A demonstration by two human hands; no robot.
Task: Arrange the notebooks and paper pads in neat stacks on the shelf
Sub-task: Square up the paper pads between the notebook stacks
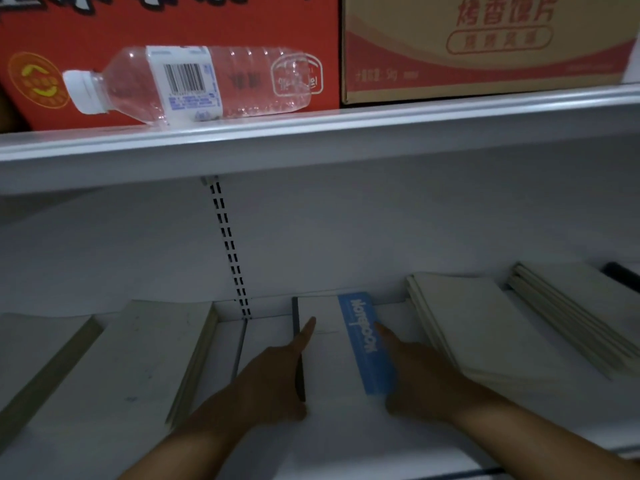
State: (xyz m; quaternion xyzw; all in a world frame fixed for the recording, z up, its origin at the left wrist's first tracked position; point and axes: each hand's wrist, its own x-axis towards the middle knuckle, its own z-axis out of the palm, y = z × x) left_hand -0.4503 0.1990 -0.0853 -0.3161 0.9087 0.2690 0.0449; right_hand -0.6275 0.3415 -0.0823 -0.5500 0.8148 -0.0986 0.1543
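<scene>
A white notebook [329,355] with a dark spine and a blue "NOTEBOOK" band lies flat in the middle of the lower shelf [270,330]. My left hand [277,372] rests on its left edge along the spine, index finger stretched forward. My right hand [415,375] lies against its right side beside the blue band, index finger extended. Neither hand is closed around it. A stack of white pads [145,355] sits to the left, and another stack of pads [485,334] lies to the right.
More pads [585,306] lie at the far right and a further pile [38,348] at the far left. On the upper shelf [311,140] an empty plastic bottle [194,83] lies on its side before a red carton [173,26] and a brown carton [485,46].
</scene>
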